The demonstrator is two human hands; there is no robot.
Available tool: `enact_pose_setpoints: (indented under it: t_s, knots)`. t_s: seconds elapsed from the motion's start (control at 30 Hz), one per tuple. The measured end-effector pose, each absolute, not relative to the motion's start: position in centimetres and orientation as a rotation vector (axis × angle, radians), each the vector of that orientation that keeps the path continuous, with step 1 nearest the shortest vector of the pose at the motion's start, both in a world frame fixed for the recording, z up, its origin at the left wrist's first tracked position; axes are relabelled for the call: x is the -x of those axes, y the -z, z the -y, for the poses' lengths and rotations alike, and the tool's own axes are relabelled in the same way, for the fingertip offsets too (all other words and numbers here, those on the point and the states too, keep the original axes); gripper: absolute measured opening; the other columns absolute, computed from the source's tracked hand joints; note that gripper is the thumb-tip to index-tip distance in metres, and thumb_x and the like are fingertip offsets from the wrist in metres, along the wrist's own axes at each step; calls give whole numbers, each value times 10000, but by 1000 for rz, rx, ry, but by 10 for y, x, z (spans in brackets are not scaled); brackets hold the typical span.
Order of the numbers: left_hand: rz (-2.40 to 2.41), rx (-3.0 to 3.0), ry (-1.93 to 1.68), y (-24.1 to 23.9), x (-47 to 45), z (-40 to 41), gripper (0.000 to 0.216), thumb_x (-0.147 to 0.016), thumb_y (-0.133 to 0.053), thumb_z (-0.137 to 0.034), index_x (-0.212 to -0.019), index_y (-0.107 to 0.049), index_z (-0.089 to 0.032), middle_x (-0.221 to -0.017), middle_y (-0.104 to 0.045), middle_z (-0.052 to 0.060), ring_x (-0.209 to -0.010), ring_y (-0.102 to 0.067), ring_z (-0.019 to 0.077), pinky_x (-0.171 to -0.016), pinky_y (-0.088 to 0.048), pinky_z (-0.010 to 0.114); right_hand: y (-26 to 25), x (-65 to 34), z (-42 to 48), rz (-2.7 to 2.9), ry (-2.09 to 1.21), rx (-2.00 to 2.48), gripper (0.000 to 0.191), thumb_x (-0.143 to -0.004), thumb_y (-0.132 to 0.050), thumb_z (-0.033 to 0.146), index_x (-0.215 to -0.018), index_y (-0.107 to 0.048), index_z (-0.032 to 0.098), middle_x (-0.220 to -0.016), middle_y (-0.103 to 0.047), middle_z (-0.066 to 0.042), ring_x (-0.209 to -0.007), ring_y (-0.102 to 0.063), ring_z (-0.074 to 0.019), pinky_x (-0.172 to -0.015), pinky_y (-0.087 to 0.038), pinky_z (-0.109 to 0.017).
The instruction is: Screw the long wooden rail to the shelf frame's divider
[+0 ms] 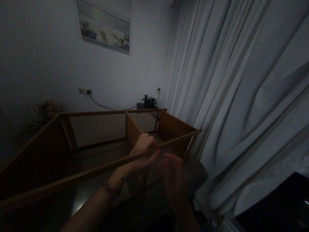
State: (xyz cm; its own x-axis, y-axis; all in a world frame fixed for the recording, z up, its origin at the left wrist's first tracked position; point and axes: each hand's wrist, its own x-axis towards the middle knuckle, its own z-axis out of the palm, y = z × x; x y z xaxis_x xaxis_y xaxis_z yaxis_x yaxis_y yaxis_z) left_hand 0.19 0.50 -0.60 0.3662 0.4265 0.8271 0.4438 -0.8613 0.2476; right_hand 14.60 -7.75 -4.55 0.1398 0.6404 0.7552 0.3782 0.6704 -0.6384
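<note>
A brown wooden furniture frame point(91, 172) with open compartments spans the middle of the head view. My left hand point(143, 145), a beaded bracelet at its wrist, is closed around the near rail where the dividing panel point(134, 125) meets it. My right hand point(174, 170) is just to the right, below the rail, its fingers curled and blurred. Between the hands there is a small red spot and a faint thin shape, too smeared to name. Whatever my right fingers pinch is hidden.
White curtains point(217, 80) hang close along the right side. Behind the frame, a black kettle point(152, 102) stands by the wall, and a cable runs to a wall socket point(85, 91). A dark flat object point(282, 196) is at lower right. The light is dim.
</note>
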Motion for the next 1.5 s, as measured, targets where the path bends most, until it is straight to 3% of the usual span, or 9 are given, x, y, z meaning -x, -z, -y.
enact_pose_setpoints:
  t_s: [0.13,0.33,0.47,0.73,0.97,1.1,1.17,1.27,1.5]
  knots:
    - [765,2588,1556,9,-2,-8,150,-847,-477,-279,-712,-447,-222,-659,-525,19,-701,-494,200,-658,-415,369,42,-156,78,1756,30,800,234,-980,-470,236,-1181,-587,248,-966,-731,-56,-786,-713,-155,-708,-575,-252]
    - [809,2599,1510,14,-2,-14,185,-859,-499,-322,-699,-486,-230,-672,-533,32,-727,-481,215,-679,-417,391,27,-141,86,1719,-519,772,224,-1017,-393,283,-1168,-547,224,-656,-676,31,-502,-630,-99,-499,-504,-184]
    - [842,2611,1457,15,-2,-16,203,-849,-508,-343,-684,-475,-230,-669,-541,31,-711,-469,211,-694,-414,399,28,-142,80,1729,-676,730,241,-1015,-403,364,-1135,-549,215,-670,-693,29,-509,-653,-104,-504,-510,-192]
    - [858,2615,1429,16,-2,-18,228,-858,-484,-353,-668,-450,-231,-650,-519,20,-701,-456,205,-699,-407,394,21,-161,57,1877,137,578,212,-860,-684,414,-993,-693,248,-893,-720,-44,-828,-686,-191,-716,-561,-311]
    - [839,2592,1439,17,-1,-13,192,-851,-480,-310,-681,-439,-230,-653,-518,12,-715,-459,202,-694,-396,373,15,-141,57,1654,131,622,231,-929,-595,358,-746,-620,218,-657,-643,-9,-630,-632,-145,-581,-501,-242]
    - [790,2553,1472,13,-1,-10,171,-856,-463,-271,-697,-424,-223,-658,-506,5,-690,-454,191,-666,-372,358,23,-134,59,1342,-214,809,137,-989,-454,295,-1041,-559,225,-561,-554,65,-436,-534,-95,-431,-414,-184]
    - [759,2531,1501,12,-2,-10,169,-859,-472,-262,-704,-417,-220,-653,-497,0,-672,-449,184,-659,-364,355,26,-133,61,1259,-458,831,257,-992,-440,335,-1224,-456,227,-547,-538,88,-405,-513,-94,-397,-397,-170]
    - [712,2546,1511,12,-2,-11,167,-865,-469,-275,-719,-414,-218,-659,-492,2,-692,-459,186,-673,-367,357,27,-134,66,1304,-638,862,236,-979,-450,376,-1133,-522,214,-630,-573,53,-467,-542,-90,-429,-435,-172]
    - [701,2544,1517,11,-3,-10,215,-906,-427,-313,-716,-405,-216,-661,-482,-3,-693,-458,185,-678,-362,355,30,-145,73,1572,-239,920,223,-1008,-391,274,-1140,-566,233,-825,-668,-8,-669,-633,-122,-591,-495,-220]
